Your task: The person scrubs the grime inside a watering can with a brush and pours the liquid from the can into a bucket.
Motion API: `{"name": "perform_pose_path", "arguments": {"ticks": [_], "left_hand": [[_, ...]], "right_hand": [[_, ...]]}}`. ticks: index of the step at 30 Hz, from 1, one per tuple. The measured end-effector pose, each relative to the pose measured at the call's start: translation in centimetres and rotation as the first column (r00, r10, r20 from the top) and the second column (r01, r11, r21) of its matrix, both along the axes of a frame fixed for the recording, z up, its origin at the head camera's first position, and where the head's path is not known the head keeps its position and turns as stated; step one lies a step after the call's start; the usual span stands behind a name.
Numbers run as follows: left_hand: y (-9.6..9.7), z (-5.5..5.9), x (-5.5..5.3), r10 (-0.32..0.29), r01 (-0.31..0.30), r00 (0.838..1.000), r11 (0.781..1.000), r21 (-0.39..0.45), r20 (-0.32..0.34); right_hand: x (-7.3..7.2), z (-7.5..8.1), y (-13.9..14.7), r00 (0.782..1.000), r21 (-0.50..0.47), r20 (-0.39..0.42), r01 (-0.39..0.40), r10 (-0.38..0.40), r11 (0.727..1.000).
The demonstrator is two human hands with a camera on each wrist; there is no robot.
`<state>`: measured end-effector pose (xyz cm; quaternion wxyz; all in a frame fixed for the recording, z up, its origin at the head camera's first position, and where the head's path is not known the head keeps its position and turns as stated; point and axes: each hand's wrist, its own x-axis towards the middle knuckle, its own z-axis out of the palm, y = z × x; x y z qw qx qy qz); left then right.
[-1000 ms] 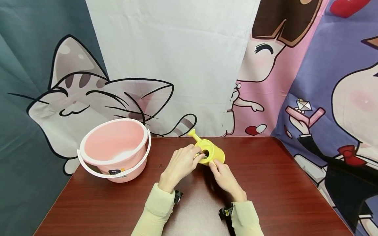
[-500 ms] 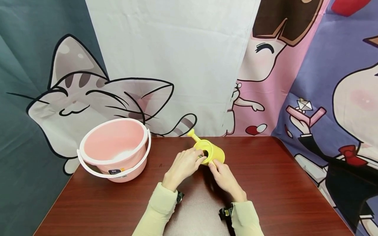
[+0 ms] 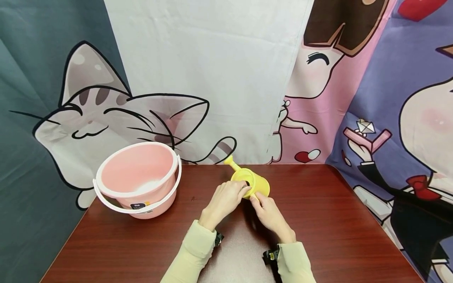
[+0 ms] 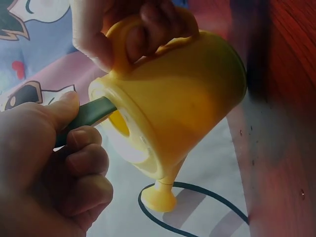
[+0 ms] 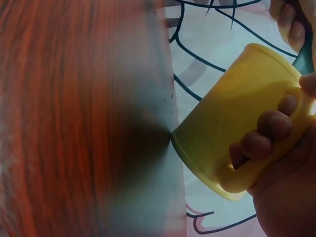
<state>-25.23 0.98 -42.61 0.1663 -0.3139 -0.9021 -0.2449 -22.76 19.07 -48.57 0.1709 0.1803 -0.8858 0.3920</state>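
A yellow toy watering can (image 3: 261, 185) is tilted, its opening toward me and its spout pointing to the back left. My right hand (image 3: 270, 215) grips the can's handle, with several fingers curled through the loop in the right wrist view. Between thumb and curled fingers, my left hand (image 3: 223, 201) pinches a flat dark green strip-like piece (image 4: 91, 113). One end of that piece reaches into the can's opening; the inner end is hidden, so its kind cannot be told. The can's base edge is close to the table (image 3: 318, 212); whether it touches is unclear.
A pink bucket (image 3: 155, 200) with a white handle (image 3: 115, 207) lowered at its front stands on the left of the table. Behind the table hangs a printed cloth (image 3: 212, 70) with cartoon figures.
My left hand has shifted slightly right, closer over the can's opening, with the green piece. The can and my right hand have hardly moved; the bucket stays put.
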Motion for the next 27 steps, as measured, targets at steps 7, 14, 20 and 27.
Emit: {"name": "perform_pose_path", "arguments": {"ticks": [7,14,20,27], "left_hand": [[-0.4,0.7,-0.1,-0.024,0.023,0.998,0.999,0.022,0.059],[-1.4,1.9,0.3,-0.056,0.051,0.995,0.997,0.063,0.085],[-1.9,2.5,0.6,-0.054,0.051,0.996,0.998,0.037,0.071],[-2.2,2.8,0.7,-0.043,0.043,0.998,0.999,0.002,0.052]], "right_hand": [[0.0,-0.1,0.1,1.0,-0.009,-0.024,0.003,-0.003,1.0],[0.1,0.0,0.3,1.0,-0.004,-0.023,0.019,-0.019,1.0],[0.2,0.0,0.6,1.0,-0.016,0.016,0.008,-0.008,1.0],[0.3,0.0,0.6,0.999,-0.019,0.047,-0.003,0.004,1.0]]}}
